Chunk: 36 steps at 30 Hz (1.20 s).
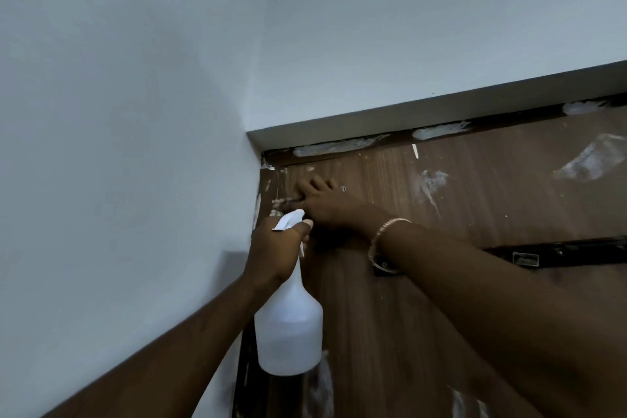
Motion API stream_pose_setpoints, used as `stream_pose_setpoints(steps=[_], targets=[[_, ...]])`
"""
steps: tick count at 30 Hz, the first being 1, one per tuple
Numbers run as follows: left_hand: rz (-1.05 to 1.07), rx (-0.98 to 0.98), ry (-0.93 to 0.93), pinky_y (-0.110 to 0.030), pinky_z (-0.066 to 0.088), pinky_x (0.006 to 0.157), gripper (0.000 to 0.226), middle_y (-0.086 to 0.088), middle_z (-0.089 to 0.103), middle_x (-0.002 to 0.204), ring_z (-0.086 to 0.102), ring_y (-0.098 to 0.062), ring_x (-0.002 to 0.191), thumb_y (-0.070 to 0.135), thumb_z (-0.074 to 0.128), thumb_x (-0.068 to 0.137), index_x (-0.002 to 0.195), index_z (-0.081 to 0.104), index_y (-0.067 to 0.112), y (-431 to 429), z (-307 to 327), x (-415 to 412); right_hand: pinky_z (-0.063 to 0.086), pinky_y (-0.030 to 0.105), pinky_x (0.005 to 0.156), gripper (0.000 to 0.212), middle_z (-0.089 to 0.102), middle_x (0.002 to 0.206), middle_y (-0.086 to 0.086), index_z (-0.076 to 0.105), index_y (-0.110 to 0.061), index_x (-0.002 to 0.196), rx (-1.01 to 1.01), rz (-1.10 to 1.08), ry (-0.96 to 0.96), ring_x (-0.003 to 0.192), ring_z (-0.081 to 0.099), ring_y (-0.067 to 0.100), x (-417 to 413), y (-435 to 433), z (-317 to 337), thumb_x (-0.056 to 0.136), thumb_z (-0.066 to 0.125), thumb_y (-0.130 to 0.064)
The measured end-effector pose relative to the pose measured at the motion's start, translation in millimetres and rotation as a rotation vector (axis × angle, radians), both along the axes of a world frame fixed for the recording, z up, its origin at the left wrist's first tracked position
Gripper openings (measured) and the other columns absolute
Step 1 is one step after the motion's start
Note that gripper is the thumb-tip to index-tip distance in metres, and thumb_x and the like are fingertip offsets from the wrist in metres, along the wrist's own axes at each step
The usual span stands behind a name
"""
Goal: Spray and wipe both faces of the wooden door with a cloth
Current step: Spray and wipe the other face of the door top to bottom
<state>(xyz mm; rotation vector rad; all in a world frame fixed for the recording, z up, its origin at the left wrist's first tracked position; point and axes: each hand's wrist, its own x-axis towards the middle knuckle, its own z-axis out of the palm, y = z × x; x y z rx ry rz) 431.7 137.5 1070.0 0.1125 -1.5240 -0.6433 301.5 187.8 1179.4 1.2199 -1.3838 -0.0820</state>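
Grips spray bottle [288, 326] in left hand [271, 248] beside top left corner of wooden door [441, 282], presses spread right hand [325, 204] flat on that corner; could wet own fingers [319, 181] with nozzle [291, 214] so close.

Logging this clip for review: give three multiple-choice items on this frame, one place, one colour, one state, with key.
1. Where on the door does the right hand rest? A near its upper left corner; B at its bottom edge; C on its handle.
2. What colour is the spray bottle? A green; B white; C red.
3. What is the left hand doing? A hanging empty; B pressing the wall; C gripping the bottle's head.
1A, fingers lie just under the top frame; 2B, its body shows white; 3C, fingers wrap the trigger head.
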Motion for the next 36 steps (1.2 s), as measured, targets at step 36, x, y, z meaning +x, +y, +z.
stream_pose_setpoints(steps=[36], targets=[[-0.264, 0.002, -0.352, -0.015, 0.051, 0.064, 0.042, 0.010, 0.062, 0.049, 0.062, 0.002, 0.049, 0.029, 0.058, 0.105, 0.067, 0.062, 0.012, 99.3, -14.4, -83.5, 0.034, 0.046, 0.102, 0.052, 0.040, 0.132, 0.015, 0.043, -0.054, 0.142, -0.784, 0.133, -0.415, 0.115, 0.044, 0.042, -175.8, 236.3, 23.7, 0.091, 0.052, -0.048]])
